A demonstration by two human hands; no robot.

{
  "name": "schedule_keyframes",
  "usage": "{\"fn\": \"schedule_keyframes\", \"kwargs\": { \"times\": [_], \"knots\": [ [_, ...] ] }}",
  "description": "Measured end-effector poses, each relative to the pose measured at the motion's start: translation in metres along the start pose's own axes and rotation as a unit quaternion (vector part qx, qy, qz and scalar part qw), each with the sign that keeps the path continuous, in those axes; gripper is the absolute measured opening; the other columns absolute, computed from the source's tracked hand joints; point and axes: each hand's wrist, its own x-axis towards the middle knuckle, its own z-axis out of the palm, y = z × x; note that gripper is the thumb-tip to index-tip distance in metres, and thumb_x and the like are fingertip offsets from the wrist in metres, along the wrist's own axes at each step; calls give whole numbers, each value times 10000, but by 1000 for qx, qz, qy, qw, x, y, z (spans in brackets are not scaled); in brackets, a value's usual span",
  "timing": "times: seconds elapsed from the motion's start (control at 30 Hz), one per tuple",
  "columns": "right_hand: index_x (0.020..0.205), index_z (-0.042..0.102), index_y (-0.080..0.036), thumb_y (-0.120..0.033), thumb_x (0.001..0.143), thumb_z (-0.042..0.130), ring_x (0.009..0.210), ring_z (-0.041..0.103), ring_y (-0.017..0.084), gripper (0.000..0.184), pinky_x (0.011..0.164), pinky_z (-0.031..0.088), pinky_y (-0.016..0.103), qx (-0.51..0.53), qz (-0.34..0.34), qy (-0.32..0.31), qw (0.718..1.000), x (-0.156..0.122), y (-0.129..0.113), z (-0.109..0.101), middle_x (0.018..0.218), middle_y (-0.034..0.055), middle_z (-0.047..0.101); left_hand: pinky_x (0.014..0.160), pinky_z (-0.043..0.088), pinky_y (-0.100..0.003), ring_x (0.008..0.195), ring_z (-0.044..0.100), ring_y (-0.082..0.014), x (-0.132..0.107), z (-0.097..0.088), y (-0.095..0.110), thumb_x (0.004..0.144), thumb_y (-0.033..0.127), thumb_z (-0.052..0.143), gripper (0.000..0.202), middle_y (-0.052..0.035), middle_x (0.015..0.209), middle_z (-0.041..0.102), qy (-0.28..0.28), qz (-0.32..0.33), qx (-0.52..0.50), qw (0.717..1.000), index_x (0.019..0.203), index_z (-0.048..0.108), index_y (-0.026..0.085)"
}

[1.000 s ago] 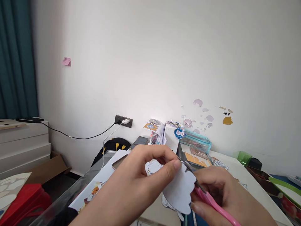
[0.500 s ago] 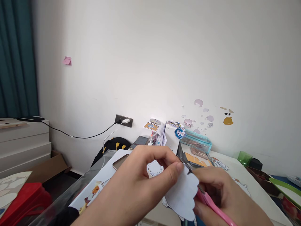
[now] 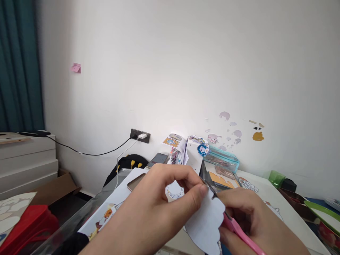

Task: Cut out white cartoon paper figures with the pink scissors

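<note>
My left hand (image 3: 167, 205) pinches the top of a white paper cutout (image 3: 205, 219) between thumb and forefinger. The cutout has a scalloped right edge and its plain side faces me. My right hand (image 3: 249, 216) is closed around the pink handle of a pair of scissors (image 3: 240, 232). The dark blades lie at the paper's upper edge, close to my left fingertips. Part of the blades is hidden behind the paper and fingers. Beneath my hands lies another paper cutout with line drawing (image 3: 175, 190), partly covered.
A phone (image 3: 157, 160), a clear teal pencil case (image 3: 223, 159) and an orange-and-white sheet (image 3: 221, 180) lie at the back of the white table (image 3: 265, 189). A green-rimmed bowl (image 3: 322, 212) stands at right. A white cable (image 3: 117, 166) runs from the wall socket (image 3: 140, 136).
The paper cutout has shifted and tilted slightly, its lower end now a little lower. My hands and the scissors are almost where they were.
</note>
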Motion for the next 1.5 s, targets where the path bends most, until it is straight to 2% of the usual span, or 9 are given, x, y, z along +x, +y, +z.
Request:
{"fn": "schedule_keyframes", "kwargs": {
  "times": [0.27,0.57,0.77,0.87,0.93,1.1,1.2,1.33,1.5],
  "knots": [
    [609,475,-184,-113,697,512,561,370,118,119,506,332,228,-42,-9,-19,999,4,-2,1,593,-36,395,587,422,-227,690,529,-142,1,-3,24,851,366,526,219,32,724,585,-38,-55,26,997,700,606,229],
    [608,414,-194,-128,732,453,563,337,118,146,501,302,238,-62,-1,-30,998,3,-4,0,591,-40,352,584,411,-210,681,521,-130,3,-3,19,857,374,524,229,38,718,585,-33,-36,15,999,705,620,233],
    [607,424,-195,-132,729,470,565,342,117,144,506,310,230,-74,-14,-31,997,0,-1,0,592,-42,360,588,431,-207,717,540,-141,2,-2,21,842,356,538,203,30,754,590,-26,-65,13,997,713,627,228],
    [613,436,-196,-149,746,463,557,331,116,143,502,305,236,-66,-26,-28,997,2,-1,-1,591,-42,356,574,432,-192,712,548,-134,0,0,10,859,406,521,227,39,758,603,-27,-44,3,999,744,635,248],
    [605,429,-199,-146,735,464,541,312,113,144,484,289,238,-62,-40,-23,997,3,0,-2,575,-48,330,582,428,-186,777,563,-137,0,0,3,860,442,519,212,49,838,631,4,-14,17,1000,806,646,280],
    [590,443,-199,-109,705,477,522,313,108,150,473,289,235,-62,-60,-17,996,7,6,0,553,-54,337,656,415,-188,824,578,-128,5,-4,5,881,366,522,179,58,834,656,-9,26,53,998,795,649,272],
    [605,503,-191,-117,694,509,532,367,117,117,494,328,238,-73,-74,-11,994,6,9,1,556,-42,400,578,392,-173,701,548,-104,9,-6,8,878,325,534,182,54,720,612,-28,36,29,999,745,621,235],
    [592,512,-188,-115,697,527,527,373,116,129,484,342,228,-67,-81,-10,994,5,10,0,554,-39,402,543,388,-150,664,532,-92,9,-5,6,857,318,565,163,46,703,603,-42,13,-39,998,745,625,217],
    [599,496,-193,-129,688,540,490,307,100,118,496,349,242,38,-45,-29,998,5,6,3,540,-61,327,555,419,-144,618,521,-78,10,-2,8,835,269,596,146,34,671,600,-69,-17,-120,990,727,631,178]
  ]
}}
